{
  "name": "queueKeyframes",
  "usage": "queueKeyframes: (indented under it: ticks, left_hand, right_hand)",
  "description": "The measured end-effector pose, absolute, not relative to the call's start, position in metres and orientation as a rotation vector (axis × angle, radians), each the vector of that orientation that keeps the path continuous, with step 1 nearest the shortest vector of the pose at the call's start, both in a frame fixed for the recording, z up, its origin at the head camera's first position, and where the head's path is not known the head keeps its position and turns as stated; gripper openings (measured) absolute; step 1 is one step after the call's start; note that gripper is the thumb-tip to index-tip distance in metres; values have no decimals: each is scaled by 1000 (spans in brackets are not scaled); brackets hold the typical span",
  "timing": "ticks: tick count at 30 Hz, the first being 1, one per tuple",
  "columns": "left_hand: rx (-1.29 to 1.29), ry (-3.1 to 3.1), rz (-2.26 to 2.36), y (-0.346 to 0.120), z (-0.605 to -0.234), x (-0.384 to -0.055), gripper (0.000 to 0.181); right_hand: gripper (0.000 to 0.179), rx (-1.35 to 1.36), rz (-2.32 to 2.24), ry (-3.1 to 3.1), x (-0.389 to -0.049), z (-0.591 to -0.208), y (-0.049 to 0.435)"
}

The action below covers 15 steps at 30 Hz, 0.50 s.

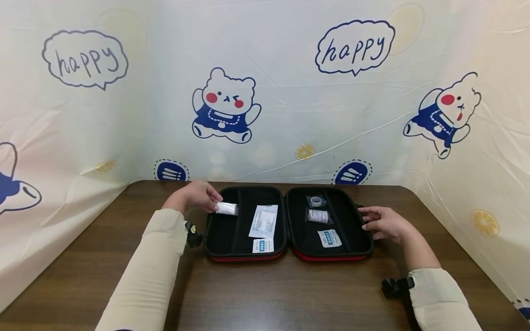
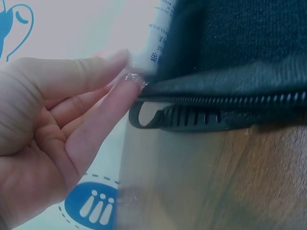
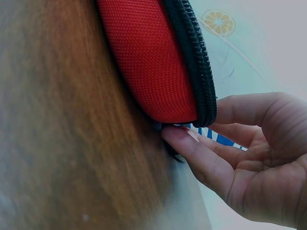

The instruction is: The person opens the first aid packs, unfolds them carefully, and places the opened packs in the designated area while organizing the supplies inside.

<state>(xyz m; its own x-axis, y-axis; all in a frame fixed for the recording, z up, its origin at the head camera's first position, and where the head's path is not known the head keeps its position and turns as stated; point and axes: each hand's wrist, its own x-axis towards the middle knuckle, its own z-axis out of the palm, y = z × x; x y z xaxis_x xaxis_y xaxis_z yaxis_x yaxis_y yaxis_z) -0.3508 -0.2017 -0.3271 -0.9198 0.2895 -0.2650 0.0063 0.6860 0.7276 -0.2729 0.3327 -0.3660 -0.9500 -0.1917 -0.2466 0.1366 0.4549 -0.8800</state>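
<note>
An unzipped case (image 1: 265, 258), red outside and black inside, lies spread flat on the table. My left hand (image 1: 198, 196) pinches one end of a white roll (image 1: 227, 208) in clear plastic wrap, over the case's left half. In the left wrist view, thumb and fingertips hold the wrapper's end, and blue print shows on the roll (image 2: 151, 38). My right hand (image 1: 385, 223) rests against the right edge of the case, its fingers loosely extended. In the right wrist view, the thumb lies by the lower edge of the red side (image 3: 148, 62), with fingers near the zipper (image 3: 204, 72).
Flat white packets (image 1: 264, 221) and a smaller blue-and-white packet (image 1: 263, 245) lie in the left half. A bagged tape roll (image 1: 316, 201), a wrapped roll (image 1: 318, 216) and another blue-and-white packet (image 1: 330, 238) lie in the right half. Behind the brown table (image 1: 281, 294) hangs a printed sheet (image 1: 281, 115).
</note>
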Motion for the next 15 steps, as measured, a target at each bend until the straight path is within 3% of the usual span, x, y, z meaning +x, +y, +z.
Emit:
queueKeyframes:
  ticks: [15]
  left_hand:
    - [194, 2611, 1111, -173, -335, -358, 28]
  right_hand:
    - [64, -48, -1481, 2410, -275, -369, 334]
